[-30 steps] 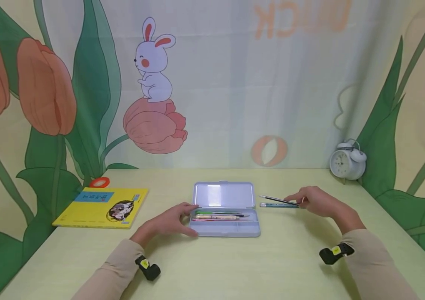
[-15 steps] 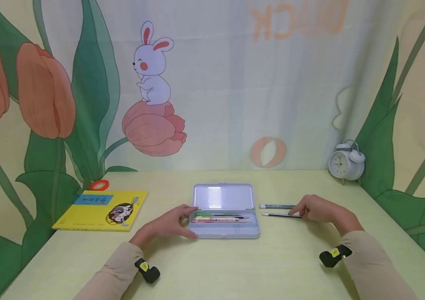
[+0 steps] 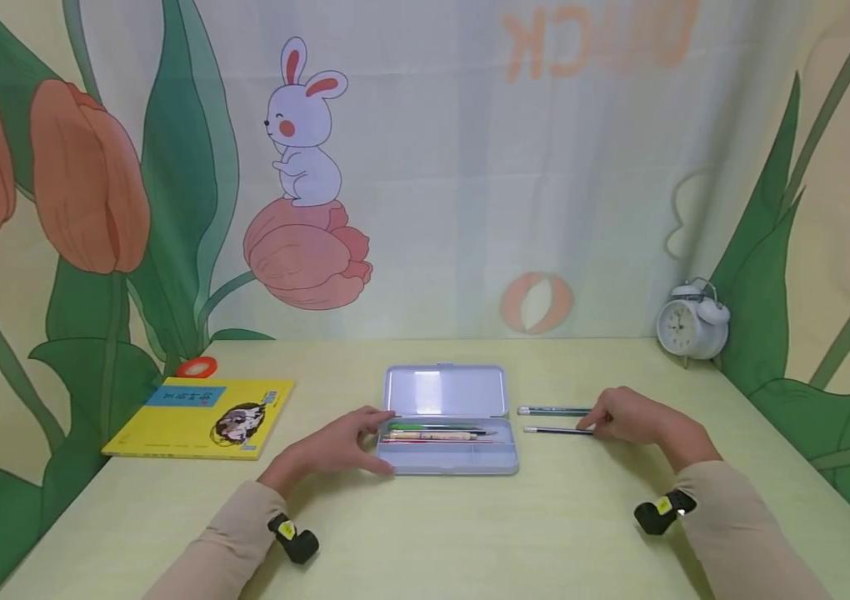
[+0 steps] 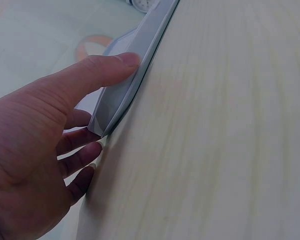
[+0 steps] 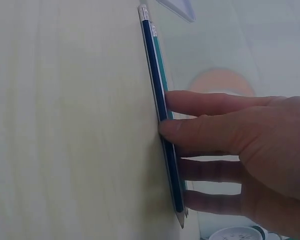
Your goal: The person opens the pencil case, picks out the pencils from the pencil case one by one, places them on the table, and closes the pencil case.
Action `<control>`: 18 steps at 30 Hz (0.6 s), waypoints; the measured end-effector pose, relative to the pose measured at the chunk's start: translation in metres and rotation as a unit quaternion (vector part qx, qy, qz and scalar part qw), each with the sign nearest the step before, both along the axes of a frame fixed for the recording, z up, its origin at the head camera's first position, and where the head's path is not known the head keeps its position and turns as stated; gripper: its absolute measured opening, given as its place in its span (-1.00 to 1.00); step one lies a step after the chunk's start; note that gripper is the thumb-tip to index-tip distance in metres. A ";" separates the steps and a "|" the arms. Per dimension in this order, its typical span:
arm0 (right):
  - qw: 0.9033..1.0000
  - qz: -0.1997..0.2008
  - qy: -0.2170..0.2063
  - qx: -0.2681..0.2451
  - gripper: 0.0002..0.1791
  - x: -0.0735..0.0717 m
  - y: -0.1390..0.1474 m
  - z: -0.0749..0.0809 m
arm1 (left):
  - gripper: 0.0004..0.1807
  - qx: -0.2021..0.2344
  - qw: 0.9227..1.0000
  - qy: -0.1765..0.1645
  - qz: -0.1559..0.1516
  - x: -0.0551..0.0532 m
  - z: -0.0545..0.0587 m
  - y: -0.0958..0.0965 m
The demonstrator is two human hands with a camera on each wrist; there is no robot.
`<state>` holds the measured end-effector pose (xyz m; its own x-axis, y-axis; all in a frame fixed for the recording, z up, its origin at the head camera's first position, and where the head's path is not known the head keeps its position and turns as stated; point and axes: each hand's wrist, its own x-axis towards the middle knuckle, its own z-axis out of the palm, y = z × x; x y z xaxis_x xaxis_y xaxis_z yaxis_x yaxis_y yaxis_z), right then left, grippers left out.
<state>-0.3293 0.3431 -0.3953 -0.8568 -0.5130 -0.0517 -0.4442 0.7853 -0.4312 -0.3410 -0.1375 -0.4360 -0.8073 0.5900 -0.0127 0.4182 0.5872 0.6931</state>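
Observation:
An open pale lilac pencil case (image 3: 425, 458) lies on the table, its lid (image 3: 443, 392) tipped back. Several writing tools sit in its rear compartment, among them a cream pen (image 3: 425, 435) and a green one (image 3: 421, 427). My left hand (image 3: 338, 442) holds the case's left end, thumb at the front corner and forefinger at the rear one. To the right of the case, my right hand (image 3: 635, 414) pinches a dark blue pencil (image 3: 556, 430) between thumb and fingers, low at the tabletop. Just behind it lie teal pencils (image 3: 556, 411), their right ends hidden by the hand.
A yellow book (image 3: 200, 421) lies at the left, with a red-orange ring, perhaps a tape roll (image 3: 197, 367), behind it. At the back right stands a white alarm clock (image 3: 693, 325). A printed curtain (image 3: 432, 208) hangs behind the table (image 3: 485, 533).
My right hand has brought the dark pencil from above and behind the teal pencils down to the table in front of them. My left hand stays at the case.

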 end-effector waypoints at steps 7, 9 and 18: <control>0.992 0.030 0.121 0.018 -0.88 -0.007 -0.004 -0.006 | 0.04 -0.003 1.000 -0.002 0.001 0.000 0.001 0.000; 0.989 0.030 0.142 0.027 -0.89 -0.009 -0.005 -0.007 | 0.04 -0.003 1.000 -0.001 0.002 0.000 0.000 0.000; 0.986 -0.032 0.131 0.094 -0.91 -0.012 -0.017 -0.005 | 0.03 0.002 1.000 0.000 -0.003 -0.001 0.000 -0.001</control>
